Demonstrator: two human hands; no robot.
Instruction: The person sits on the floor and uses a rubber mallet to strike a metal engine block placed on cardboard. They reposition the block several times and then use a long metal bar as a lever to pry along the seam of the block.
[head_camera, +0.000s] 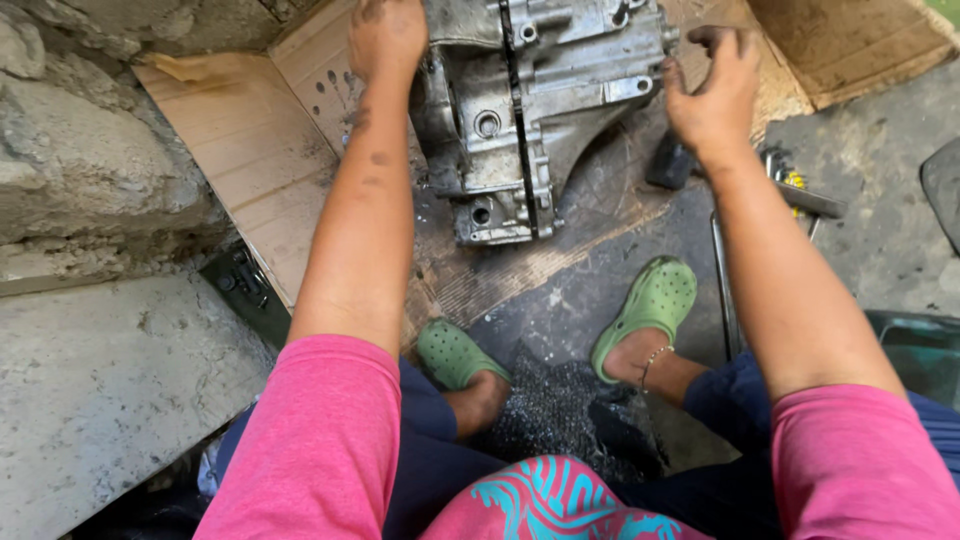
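Flattened brown cardboard (250, 150) is spread over the oily floor (870, 230), with a grey metal gearbox casing (520, 110) lying on it right in front of the green clogs (655, 305). Stone wall (90, 150) crowds the left, a few tools (800, 195) sit right. Left hand (385, 40) rests flat on the casing's edge, right hand (715, 85) has fingers curled, gripping its other side.
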